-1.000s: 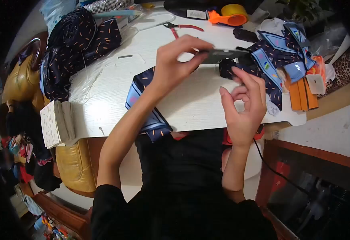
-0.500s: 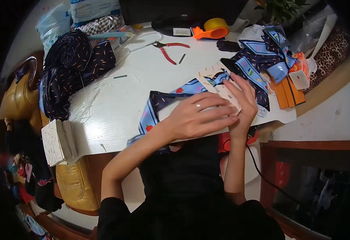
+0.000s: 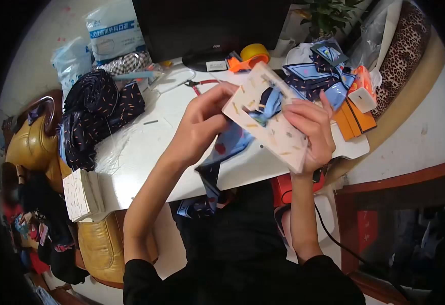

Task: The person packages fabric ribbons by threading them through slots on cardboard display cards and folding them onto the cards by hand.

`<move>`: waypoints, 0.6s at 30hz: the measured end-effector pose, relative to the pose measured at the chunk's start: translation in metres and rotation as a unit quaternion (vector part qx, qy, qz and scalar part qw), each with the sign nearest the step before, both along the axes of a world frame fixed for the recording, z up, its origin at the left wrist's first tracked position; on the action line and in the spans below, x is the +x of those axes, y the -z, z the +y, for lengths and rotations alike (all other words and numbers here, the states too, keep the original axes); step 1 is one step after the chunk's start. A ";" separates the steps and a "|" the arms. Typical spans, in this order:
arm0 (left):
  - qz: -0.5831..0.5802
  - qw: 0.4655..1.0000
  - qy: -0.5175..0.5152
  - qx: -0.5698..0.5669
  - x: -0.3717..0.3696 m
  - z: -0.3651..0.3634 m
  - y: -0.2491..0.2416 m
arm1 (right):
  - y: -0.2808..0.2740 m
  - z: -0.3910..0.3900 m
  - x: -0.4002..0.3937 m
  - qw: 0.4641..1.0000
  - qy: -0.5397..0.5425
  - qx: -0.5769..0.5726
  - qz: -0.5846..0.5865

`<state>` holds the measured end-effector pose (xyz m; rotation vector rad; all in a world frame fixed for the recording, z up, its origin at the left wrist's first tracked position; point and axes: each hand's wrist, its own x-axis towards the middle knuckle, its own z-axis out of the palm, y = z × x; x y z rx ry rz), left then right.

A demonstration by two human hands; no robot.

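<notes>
A pale card (image 3: 286, 145) with small coloured dashes is held up over the front of the table, tilted. My left hand (image 3: 199, 122) grips its upper left edge, the fingertips partly hidden behind it. Along the card's right side, my right hand (image 3: 316, 134) is closed on it, with fingers across the front and the palm behind. Through the card's middle passes a narrow blue and navy scarf (image 3: 232, 140) with a fruit print. Its long tail hangs below the card and over the table's front edge.
Rolled navy scarves (image 3: 92, 117) and a stack of similar cards (image 3: 82, 195) lie at the left. Red-handled pliers (image 3: 197, 90), an orange tape dispenser (image 3: 238, 65) and a monitor (image 3: 212, 25) are behind. More scarves (image 3: 309, 81) and an orange box (image 3: 354, 119) sit at the right.
The card has come up off the table toward me, turned to show its face. My left hand has moved from over it to its left edge, and the scarf's tail now hangs lower.
</notes>
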<state>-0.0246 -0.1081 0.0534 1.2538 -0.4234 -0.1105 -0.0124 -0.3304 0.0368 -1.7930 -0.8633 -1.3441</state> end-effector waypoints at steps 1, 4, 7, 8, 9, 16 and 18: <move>0.007 0.999 0.032 -0.012 0.001 0.002 0.001 | -0.007 0.000 -0.005 1.000 0.001 -0.002 0.003; -0.055 0.998 -0.010 -0.003 0.009 -0.004 0.009 | -0.023 0.003 -0.009 0.999 -0.028 0.015 -0.022; -0.122 0.986 -0.111 0.027 0.011 -0.027 0.000 | -0.024 0.005 -0.006 0.996 -0.067 0.026 -0.049; -0.111 0.987 -0.114 -0.019 0.016 -0.036 -0.006 | -0.025 0.006 -0.009 0.996 -0.076 0.019 -0.036; -0.043 0.992 -0.067 -0.100 0.017 -0.039 -0.010 | -0.027 0.008 -0.013 0.996 -0.086 0.011 -0.021; -0.259 0.951 -0.141 0.097 0.035 -0.029 0.007 | -0.030 0.007 -0.025 0.995 -0.096 -0.021 0.004; -0.317 0.922 -0.162 0.151 0.030 -0.027 -0.004 | -0.026 0.008 -0.024 0.995 -0.103 -0.003 -0.001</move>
